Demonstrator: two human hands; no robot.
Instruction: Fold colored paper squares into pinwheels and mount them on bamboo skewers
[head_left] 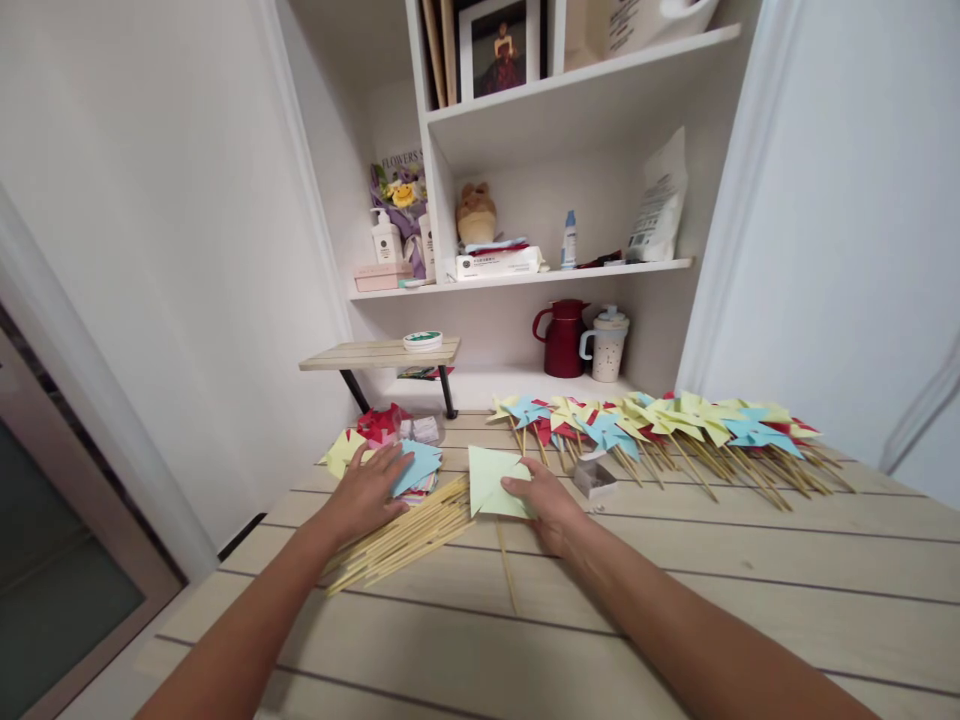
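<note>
My right hand (551,505) pinches a pale green paper square (487,482) with slits cut in it, thumb on top. One thin wooden stick (508,570) extends below that square; whether it touches the paper is hidden. My left hand (369,490) is spread, palm down, at the blue cut papers (420,465), and its fingertips partly cover them. Yellow paper (343,450) shows behind its fingers. Beside and under this hand lies a loose bundle of wooden sticks (420,530).
Finished pinwheels (615,430) in yellow, blue and red lie along the table's back right. A small open box (595,477) stands near my right hand. Red paper pieces (382,422) and a clear container (424,430) are at the back left, near a small raised shelf (360,354).
</note>
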